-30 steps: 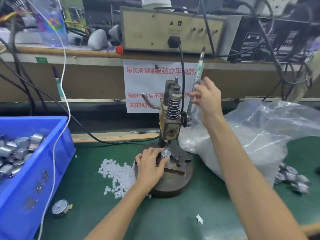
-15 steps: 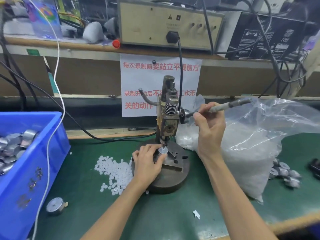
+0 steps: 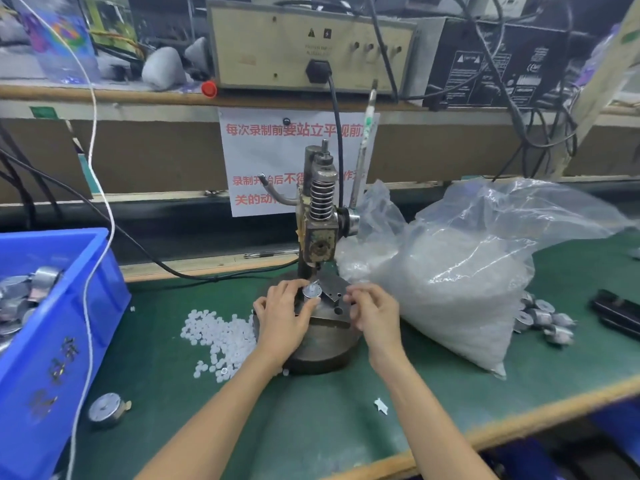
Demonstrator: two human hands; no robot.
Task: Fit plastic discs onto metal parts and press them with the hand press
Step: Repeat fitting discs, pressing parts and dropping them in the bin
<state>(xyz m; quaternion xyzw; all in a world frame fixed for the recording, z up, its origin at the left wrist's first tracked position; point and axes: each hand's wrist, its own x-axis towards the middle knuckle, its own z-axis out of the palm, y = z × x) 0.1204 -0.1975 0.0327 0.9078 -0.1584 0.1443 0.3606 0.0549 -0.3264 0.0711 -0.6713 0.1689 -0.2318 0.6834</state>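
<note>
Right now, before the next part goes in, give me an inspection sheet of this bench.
Surface: green mat, wooden front edge.
Job's things: press, lever upright; part on its base; discs loose left of the base; bag of discs at right; bin of parts at left.
Clutter: loose part by the bin; heap of parts beside the bag; paper scrap; black object far right.
Hands: left hand grips the part; right hand curled beside it, hold unclear.
Cables: black cable runs down by the press; white cord crosses the bin.
Surroundings: beige box on the shelf; sign behind the press.
</note>
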